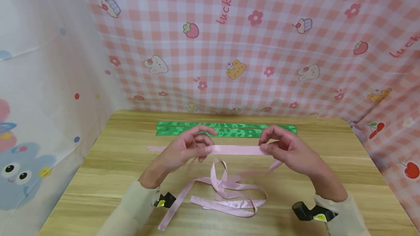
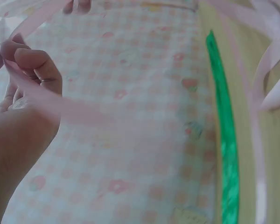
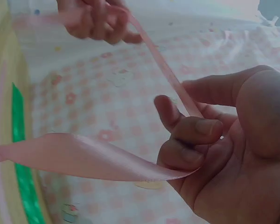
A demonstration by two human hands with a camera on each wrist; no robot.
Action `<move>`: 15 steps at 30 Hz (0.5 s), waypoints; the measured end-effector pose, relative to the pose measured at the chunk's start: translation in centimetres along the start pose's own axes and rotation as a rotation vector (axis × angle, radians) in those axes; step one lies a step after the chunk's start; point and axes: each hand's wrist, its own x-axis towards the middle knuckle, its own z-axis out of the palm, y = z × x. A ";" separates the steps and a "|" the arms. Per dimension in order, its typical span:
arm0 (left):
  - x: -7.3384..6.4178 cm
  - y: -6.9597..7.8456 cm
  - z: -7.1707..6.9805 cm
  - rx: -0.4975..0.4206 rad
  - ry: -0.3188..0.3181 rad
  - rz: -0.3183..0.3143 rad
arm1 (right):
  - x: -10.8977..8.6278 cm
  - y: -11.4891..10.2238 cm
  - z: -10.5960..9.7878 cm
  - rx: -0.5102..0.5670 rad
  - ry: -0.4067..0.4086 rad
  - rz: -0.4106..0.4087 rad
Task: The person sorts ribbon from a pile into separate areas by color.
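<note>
A pink satin ribbon (image 1: 235, 150) is stretched level between my two hands, above the table. My left hand (image 1: 183, 148) pinches it between thumb and fingers. At the other end of this span, my right hand (image 1: 290, 152) pinches it too; in the right wrist view, the ribbon (image 3: 98, 158) passes under curled fingers and trails off to the left. Below the hands, loops of pink ribbon (image 1: 236, 186) lie loosely on the wood-grain table (image 1: 108, 177). How the loops connect to the held span is partly hidden by the hands.
Green shiny strips (image 1: 226, 129) lie side by side along the back of the table. A straight pink strip (image 1: 155, 149) lies in front of them, partly behind the left hand. A pink checked cloth (image 1: 210, 46) hangs at the back, a white printed one (image 1: 49, 83) at left.
</note>
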 end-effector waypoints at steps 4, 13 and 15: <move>-0.8 1.0 -1.1 0.087 0.042 -0.013 | -0.8 -1.0 -1.3 -0.017 -0.043 -0.018; -3.4 1.9 -4.6 0.189 0.133 -0.055 | -2.3 -1.8 -3.6 -0.083 -0.044 0.015; -3.9 1.9 -5.2 0.195 0.142 -0.068 | -2.6 -1.6 -3.9 -0.093 -0.038 0.019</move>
